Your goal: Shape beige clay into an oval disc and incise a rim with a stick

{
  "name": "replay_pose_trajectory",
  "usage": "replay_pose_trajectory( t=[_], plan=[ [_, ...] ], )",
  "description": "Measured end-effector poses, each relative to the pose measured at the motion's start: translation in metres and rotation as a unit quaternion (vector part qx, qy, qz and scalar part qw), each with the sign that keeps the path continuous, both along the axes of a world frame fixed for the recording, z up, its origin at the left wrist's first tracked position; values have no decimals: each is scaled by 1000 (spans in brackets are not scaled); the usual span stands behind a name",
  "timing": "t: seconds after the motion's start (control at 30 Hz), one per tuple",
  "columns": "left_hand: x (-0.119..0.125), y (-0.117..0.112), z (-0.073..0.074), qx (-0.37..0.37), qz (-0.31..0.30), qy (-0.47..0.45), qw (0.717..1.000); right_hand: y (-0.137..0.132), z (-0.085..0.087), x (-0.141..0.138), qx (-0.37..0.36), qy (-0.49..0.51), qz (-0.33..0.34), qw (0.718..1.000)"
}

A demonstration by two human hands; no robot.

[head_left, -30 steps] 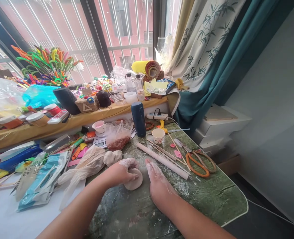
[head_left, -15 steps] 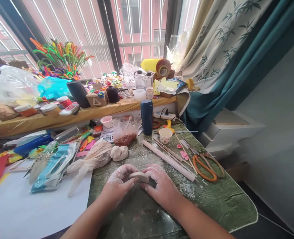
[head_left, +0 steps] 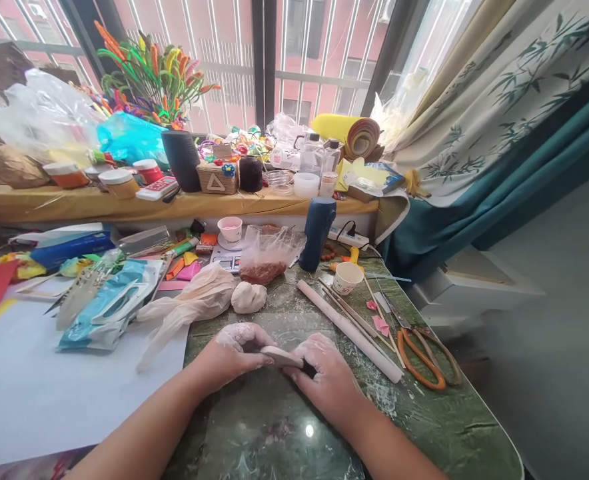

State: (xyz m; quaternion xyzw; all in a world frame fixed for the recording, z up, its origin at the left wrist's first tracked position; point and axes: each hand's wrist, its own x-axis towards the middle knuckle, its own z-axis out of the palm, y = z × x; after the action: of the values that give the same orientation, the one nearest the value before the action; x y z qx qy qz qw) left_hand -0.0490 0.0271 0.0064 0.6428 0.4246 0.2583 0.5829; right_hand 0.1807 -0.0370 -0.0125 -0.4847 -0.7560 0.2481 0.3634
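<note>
Between my two hands is a flat, pale grey piece of clay [head_left: 280, 358], held above the clear sheet [head_left: 274, 427] on the green tabletop. My left hand [head_left: 237, 348] pinches its left end, thumb below and fingers curled over. At the other end, my right hand [head_left: 322, 367] grips with thumb and fingertips. White powder coats the fingers of both hands. A lump of off-white clay [head_left: 249, 297] lies just beyond my left hand, next to a thin plastic bag [head_left: 194, 297]. To the right of my right hand rests a pale pink rolling rod [head_left: 349, 331].
Orange-handled scissors [head_left: 422, 357], thin sticks [head_left: 359, 322] and a paper cup [head_left: 348, 278] are on the right. A dark blue bottle [head_left: 317, 235] and a bag of reddish-brown material [head_left: 264, 267] stand behind. White paper [head_left: 89, 400] covers the left, below a blue-white packet [head_left: 112, 303].
The view has shifted, so the background sits further right and tilts. The clay piece is still in both hands and now slants down to the right.
</note>
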Motion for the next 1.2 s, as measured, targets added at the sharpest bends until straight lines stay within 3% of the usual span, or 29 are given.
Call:
replay_pose_trajectory(
  t=[0.2,0.33,0.47,0.6,0.83,1.2],
  plan=[
    [-4,1,3,97,-44,33,994,0,-2,-5,21,2,-8,1000],
    [-2,3,3,131,-31,71,988,-1,-1,-5,12,13,1,1000],
    [2,0,6,141,-12,67,988,-2,0,-3,17,35,-2,999],
    [3,-4,9,152,-40,83,984,-5,-1,-2,26,25,-17,999],
    [1,-4,9,159,-54,99,981,-6,-2,-3,-19,27,-34,999],
    [2,-10,8,185,-83,109,973,-7,-3,-7,17,12,-10,1000]
  ],
)
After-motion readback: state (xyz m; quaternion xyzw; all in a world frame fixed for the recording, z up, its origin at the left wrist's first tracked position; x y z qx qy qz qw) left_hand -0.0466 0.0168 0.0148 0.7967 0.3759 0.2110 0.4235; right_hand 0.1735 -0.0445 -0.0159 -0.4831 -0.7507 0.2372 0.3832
